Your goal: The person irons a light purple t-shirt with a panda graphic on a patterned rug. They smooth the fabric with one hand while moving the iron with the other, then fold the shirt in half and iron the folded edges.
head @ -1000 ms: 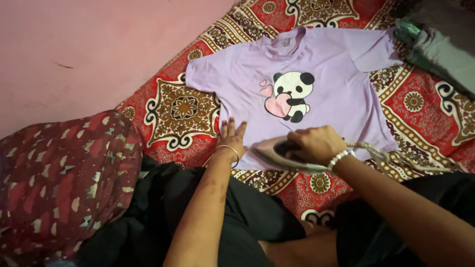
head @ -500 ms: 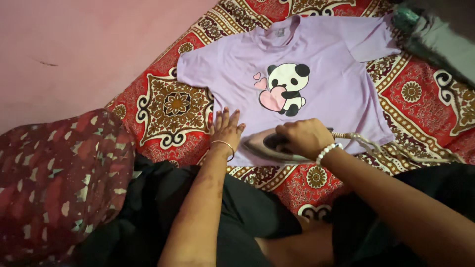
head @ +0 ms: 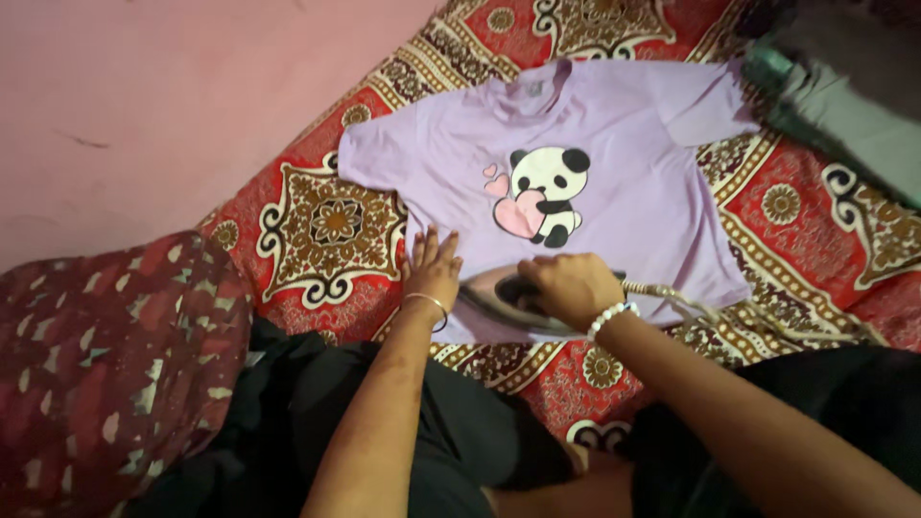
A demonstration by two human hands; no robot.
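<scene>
- lilac t-shirt (head: 614, 182) lies flat, front up, on the red patterned bedspread (head: 326, 225), hem toward the person, collar at the far edge.
- left hand (head: 432, 269) flat on the hem's left corner, fingers spread apart, likely pinning the cloth taut.
- right hand (head: 568, 288) has its fingers wrapped around the iron (head: 504, 297) handle; the iron sits on the hem (cord trails right).
- patterned pillow (head: 106, 364) lies at the bedspread's near left edge.

The T-shirt (head: 614, 173) lies on the bedspread (head: 326, 230) (iron (head: 504, 297) on its near hem), cushion (head: 106, 364) left.
</scene>
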